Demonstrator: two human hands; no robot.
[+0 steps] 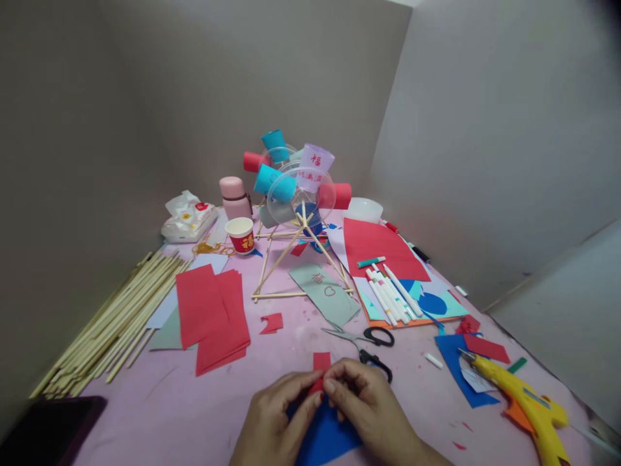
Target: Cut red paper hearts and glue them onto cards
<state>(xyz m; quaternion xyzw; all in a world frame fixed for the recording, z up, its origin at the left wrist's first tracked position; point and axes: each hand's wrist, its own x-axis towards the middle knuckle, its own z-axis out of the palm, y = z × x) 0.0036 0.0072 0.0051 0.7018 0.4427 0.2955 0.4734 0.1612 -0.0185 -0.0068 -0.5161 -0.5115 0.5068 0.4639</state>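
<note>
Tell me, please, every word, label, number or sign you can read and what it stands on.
"福": lilac tube; its lower writing is too blurred.
"福": paper cup.
Probably "福", beside a heart outline: grey sheet.
Tissue pack: print too small to read.

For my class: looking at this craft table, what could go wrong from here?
The scissors lie close to the right hand, so a careless reach might meet a blade. The yellow glue gun lies with its nozzle over loose blue paper; if hot, which I cannot tell, it could mark the paper or burn someone. The small red piece between the left hand and the right could slip or crease.
</note>
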